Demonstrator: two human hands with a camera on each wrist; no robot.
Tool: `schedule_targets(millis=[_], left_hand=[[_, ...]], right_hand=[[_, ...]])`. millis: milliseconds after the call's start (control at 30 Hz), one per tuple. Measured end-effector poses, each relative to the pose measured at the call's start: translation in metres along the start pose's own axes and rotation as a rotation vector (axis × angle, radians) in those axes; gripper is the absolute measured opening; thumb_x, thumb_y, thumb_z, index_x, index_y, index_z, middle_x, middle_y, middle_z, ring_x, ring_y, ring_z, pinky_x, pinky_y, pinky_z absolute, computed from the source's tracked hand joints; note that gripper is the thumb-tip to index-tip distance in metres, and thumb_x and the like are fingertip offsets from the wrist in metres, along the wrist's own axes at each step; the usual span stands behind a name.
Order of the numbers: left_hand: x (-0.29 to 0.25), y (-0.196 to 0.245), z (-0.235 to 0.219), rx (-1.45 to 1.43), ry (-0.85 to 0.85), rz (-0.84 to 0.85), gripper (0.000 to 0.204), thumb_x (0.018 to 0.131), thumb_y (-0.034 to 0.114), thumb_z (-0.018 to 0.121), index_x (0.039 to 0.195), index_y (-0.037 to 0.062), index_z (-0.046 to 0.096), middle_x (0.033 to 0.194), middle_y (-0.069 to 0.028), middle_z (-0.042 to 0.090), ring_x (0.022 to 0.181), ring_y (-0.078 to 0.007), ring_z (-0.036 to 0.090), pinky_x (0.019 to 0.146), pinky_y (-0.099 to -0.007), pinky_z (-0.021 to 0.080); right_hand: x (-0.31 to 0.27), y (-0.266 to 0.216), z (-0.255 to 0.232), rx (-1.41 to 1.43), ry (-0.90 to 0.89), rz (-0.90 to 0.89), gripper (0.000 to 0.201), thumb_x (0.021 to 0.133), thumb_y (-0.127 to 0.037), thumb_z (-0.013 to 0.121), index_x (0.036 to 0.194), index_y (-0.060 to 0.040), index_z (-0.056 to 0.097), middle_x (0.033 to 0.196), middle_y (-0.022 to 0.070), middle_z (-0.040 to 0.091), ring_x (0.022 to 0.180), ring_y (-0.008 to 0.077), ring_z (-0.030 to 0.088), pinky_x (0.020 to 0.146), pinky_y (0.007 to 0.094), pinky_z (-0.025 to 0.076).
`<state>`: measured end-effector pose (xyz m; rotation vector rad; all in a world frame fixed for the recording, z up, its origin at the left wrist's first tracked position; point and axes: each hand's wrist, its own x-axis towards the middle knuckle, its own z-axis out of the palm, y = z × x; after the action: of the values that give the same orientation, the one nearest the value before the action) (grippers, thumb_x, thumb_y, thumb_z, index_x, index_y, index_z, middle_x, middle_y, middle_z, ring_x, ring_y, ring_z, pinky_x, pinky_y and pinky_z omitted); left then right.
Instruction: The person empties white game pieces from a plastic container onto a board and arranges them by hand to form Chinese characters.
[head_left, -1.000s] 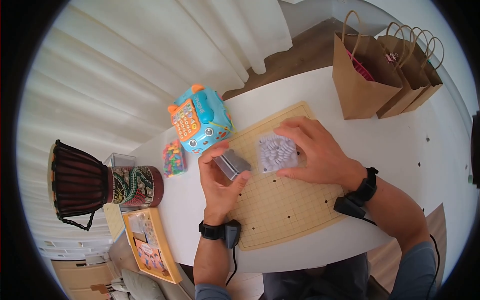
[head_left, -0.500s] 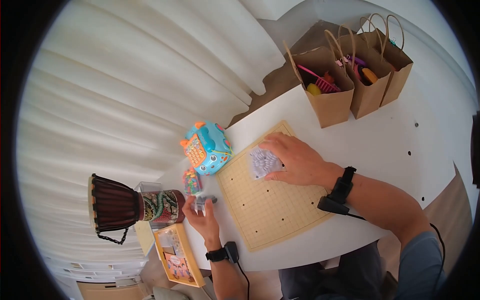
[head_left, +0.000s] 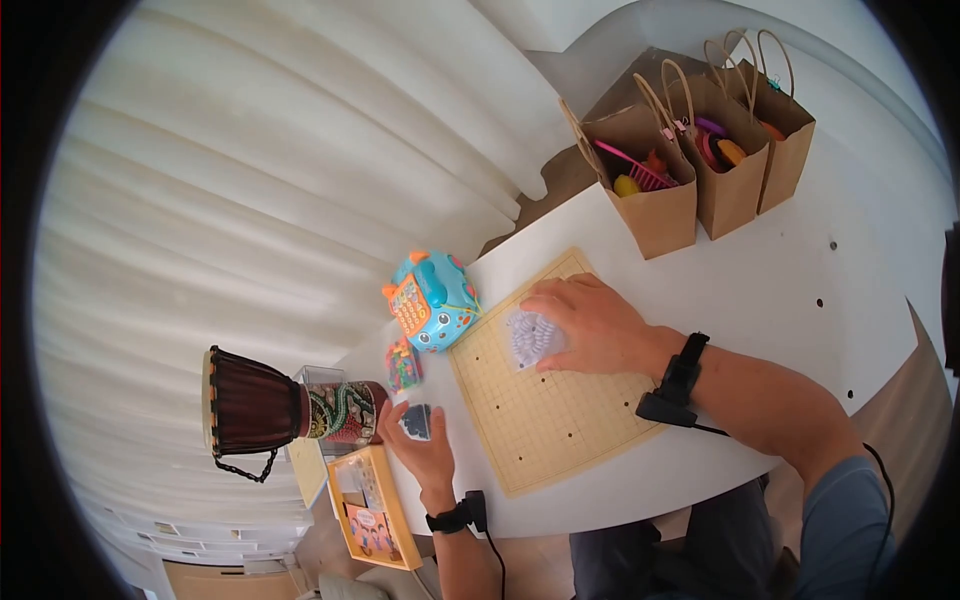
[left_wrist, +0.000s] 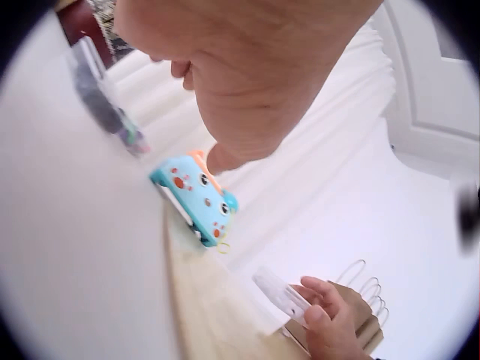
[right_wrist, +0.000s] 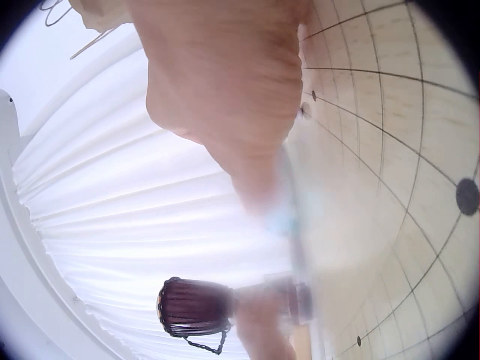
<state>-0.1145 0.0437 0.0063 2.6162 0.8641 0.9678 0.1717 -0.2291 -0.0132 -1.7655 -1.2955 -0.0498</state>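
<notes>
My right hand [head_left: 605, 325] grips a clear box of small white pieces [head_left: 533, 338], over the far part of a tan gridded board [head_left: 560, 440]. In the left wrist view this box [left_wrist: 281, 296] is slanted, with the fingers at its near side. My left hand [head_left: 425, 455] is beside a small clear box of dark pieces [head_left: 415, 422], left of the board. Its thumb and fingers lie either side of that box in the head view. The left wrist view shows the dark box [left_wrist: 94, 90] on the white table, with a gap between it and the hand.
A blue toy phone [head_left: 440, 305] stands by the board's far left edge, near a box of colourful pieces [head_left: 403, 365]. Left of these is a drum [head_left: 265, 405] with a wooden tray [head_left: 375, 510] nearer me. Paper bags [head_left: 655, 220] stand at the back right.
My left hand has carried the dark box leftward from over the board to the table beside it. My right hand keeps the white-piece box over the board. The head view has shifted.
</notes>
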Motion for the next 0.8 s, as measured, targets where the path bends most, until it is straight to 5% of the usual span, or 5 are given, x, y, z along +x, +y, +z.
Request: schedule_targets(millis=[100, 133, 200, 433, 800], left_hand=[[0.023, 0.048, 0.013, -0.398, -0.383, 0.016, 0.096, 0.087, 0.005, 0.099, 0.169, 0.0051, 0.048, 0.172, -0.0184, 0.052, 0.16, -0.0365, 0.05, 0.127, -0.0545, 0.047], [0.03, 0.065, 0.019, -0.402, -0.381, 0.009, 0.096, 0.087, 0.005, 0.099, 0.169, 0.0051, 0.048, 0.172, -0.0184, 0.052, 0.16, -0.0365, 0.05, 0.127, -0.0545, 0.047], [0.039, 0.091, 0.032, -0.894, -0.752, -0.074, 0.112, 0.085, 0.004, 0.101, 0.177, 0.0058, 0.037, 0.176, -0.0165, 0.049, 0.162, -0.0352, 0.05, 0.129, -0.0528, 0.049], [0.02, 0.074, 0.06, -1.098, -0.832, -0.231, 0.12, 0.079, -0.003, 0.104, 0.177, 0.0046, 0.037, 0.167, -0.0156, 0.059, 0.146, -0.0283, 0.064, 0.124, -0.0467, 0.054], [0.024, 0.072, 0.063, -0.774, -0.734, 0.128, 0.111, 0.077, 0.007, 0.106, 0.17, 0.0034, 0.047, 0.148, -0.0153, 0.069, 0.127, -0.0248, 0.073, 0.111, -0.0423, 0.062]], right_hand=[[0.0, -0.001, 0.002, -0.007, 0.043, -0.056, 0.083, 0.089, -0.049, 0.096, 0.152, -0.0074, 0.062, 0.159, 0.0173, 0.064, 0.139, 0.0399, 0.063, 0.124, 0.0508, 0.046], [-0.001, -0.002, 0.002, -0.013, 0.074, -0.087, 0.084, 0.089, -0.052, 0.095, 0.152, -0.0068, 0.062, 0.158, 0.0179, 0.064, 0.138, 0.0403, 0.064, 0.124, 0.0513, 0.046], [-0.001, -0.004, 0.002, 0.015, 0.05, -0.112, 0.084, 0.089, -0.053, 0.094, 0.151, -0.0064, 0.062, 0.156, 0.0181, 0.065, 0.136, 0.0404, 0.065, 0.124, 0.0516, 0.047], [-0.003, -0.009, -0.002, 0.071, -0.108, -0.148, 0.084, 0.088, -0.059, 0.093, 0.148, -0.006, 0.066, 0.143, 0.017, 0.072, 0.131, 0.0404, 0.068, 0.119, 0.0521, 0.05], [-0.001, -0.006, -0.003, -0.078, -0.129, -0.217, 0.077, 0.083, -0.059, 0.097, 0.138, -0.0093, 0.075, 0.135, 0.0148, 0.075, 0.125, 0.0397, 0.069, 0.114, 0.051, 0.053]])
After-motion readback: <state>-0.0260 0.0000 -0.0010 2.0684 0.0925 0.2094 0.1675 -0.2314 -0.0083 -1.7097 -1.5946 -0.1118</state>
